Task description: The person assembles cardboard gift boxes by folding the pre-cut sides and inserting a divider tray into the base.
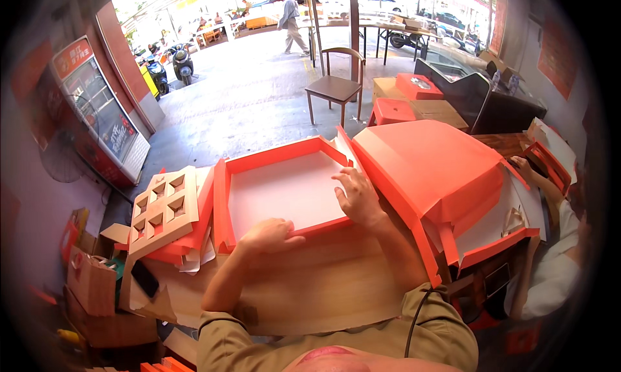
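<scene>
Wooden table (323,288), hands on orange tray (284,188)

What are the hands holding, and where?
Both are on the orange box tray. The left hand grips its near wall; the right hand lies flat inside, by the near right corner, pressing more than gripping.

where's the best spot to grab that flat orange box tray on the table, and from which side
Probably by its raised orange side walls, one hand on each, coming from the near edge. The box tray lies flat and open on the table, so only its thin upright rim offers a grip. The left hand rests on the near wall and the right hand lies flat at the right corner.
</scene>
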The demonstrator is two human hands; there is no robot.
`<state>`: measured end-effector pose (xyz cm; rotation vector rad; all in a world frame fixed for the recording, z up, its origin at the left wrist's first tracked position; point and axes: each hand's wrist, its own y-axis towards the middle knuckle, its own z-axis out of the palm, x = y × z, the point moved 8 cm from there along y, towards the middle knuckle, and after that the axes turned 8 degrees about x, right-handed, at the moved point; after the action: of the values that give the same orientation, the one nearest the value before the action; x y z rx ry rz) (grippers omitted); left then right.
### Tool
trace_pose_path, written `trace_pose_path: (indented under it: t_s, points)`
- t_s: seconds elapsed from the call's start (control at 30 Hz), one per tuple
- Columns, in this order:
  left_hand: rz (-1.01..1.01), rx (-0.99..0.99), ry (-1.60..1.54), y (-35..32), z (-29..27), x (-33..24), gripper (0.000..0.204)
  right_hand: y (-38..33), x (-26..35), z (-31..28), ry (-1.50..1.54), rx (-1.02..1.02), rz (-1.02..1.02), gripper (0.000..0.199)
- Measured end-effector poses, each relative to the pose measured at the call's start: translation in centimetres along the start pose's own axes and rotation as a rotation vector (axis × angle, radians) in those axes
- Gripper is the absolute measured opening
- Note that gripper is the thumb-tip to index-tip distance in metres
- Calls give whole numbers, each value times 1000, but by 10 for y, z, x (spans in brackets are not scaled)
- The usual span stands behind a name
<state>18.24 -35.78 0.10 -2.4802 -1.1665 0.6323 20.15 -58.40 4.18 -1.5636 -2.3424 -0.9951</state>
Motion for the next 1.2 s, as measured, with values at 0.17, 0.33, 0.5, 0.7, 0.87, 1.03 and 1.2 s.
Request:
trace_pose_path:
  t_s: [0.17,0.33,0.5,0.7,0.87,1.03,1.2]
  points:
    - [27,-27,41,10,14,12,36,4,-8,-12,-27,-144,33,38]
    - [24,-114,41,6,17,5,24,4,-17,-18,-40,-162,51,44]
    - [-80,-138,61,5,18,4,26,1,-23,-11,-118,-41,90,49]
    - [-101,-148,127,5,14,7,30,2,-23,-14,-197,-19,116,57]
    - [-56,-153,124,10,13,14,32,3,-30,-11,-131,-49,104,70]
    - [-23,-204,-32,-8,-9,7,50,2,-20,-10,-99,-163,-55,82]
    - [-395,-510,38,-49,-59,66,51,1,7,-3,-146,-136,-200,87]
